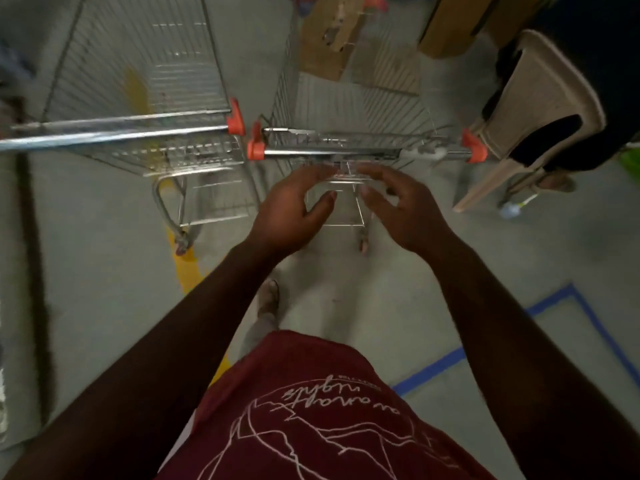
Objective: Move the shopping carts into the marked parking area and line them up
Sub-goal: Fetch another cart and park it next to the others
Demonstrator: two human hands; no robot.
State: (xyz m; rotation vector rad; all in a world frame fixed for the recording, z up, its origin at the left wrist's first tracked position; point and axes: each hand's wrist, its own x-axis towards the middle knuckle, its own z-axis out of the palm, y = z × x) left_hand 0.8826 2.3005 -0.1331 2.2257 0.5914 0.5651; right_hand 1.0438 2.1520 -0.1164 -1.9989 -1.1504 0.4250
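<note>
Two wire shopping carts with orange handle caps stand side by side ahead of me. The right cart [349,109] has its chrome handle bar [363,152] straight in front of me. The left cart [138,81] sits beside it, its handle reaching off the left edge. My left hand [294,209] and my right hand [401,206] hover just below the right cart's handle, fingers spread, touching nothing. A yellow floor line [187,268] runs under the left cart. Blue tape [550,301] marks a corner on the floor at my right.
A beige plastic chair [540,109] with dark cloth on it stands tight against the right cart's right side. Cardboard boxes [329,36] lie on the floor beyond the carts. A dark strip [34,237] runs along the left. My foot [268,299] is below the hands.
</note>
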